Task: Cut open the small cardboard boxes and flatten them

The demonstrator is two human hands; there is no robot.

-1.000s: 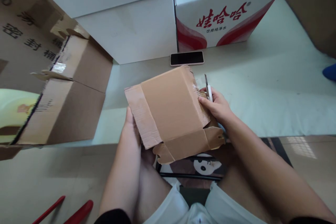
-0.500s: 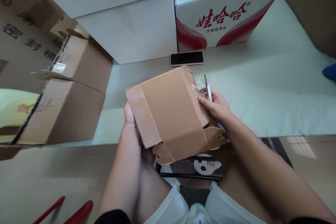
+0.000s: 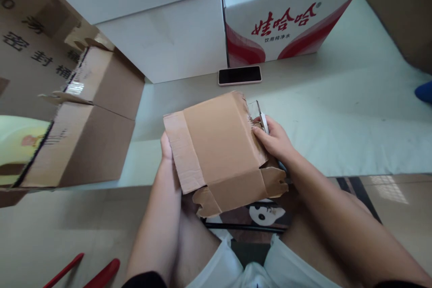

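Observation:
Between my hands is a small brown cardboard box (image 3: 221, 135) with loose flaps and a torn right edge. My left hand (image 3: 166, 146) grips its left side from beneath, with most of the fingers hidden behind the cardboard. At the right edge, my right hand (image 3: 272, 137) pinches the torn flap with the thumb on top. That same hand holds a utility knife (image 3: 263, 121) with a white handle, its thin blade sticking out forward, away from me. A notched flap (image 3: 236, 191) hangs at the box's near side, over my lap.
Behind the box a phone (image 3: 240, 75) lies on the pale green table cover (image 3: 337, 117). White cartons (image 3: 175, 40) and a red-and-white carton (image 3: 280, 31) stand at the back. Opened brown boxes (image 3: 97, 144) are on the left. Red handles (image 3: 103, 274) show near the floor.
The box has tilted slightly and its near flap has dropped a little. My right hand and the knife have shifted slightly left and down, still at the torn edge.

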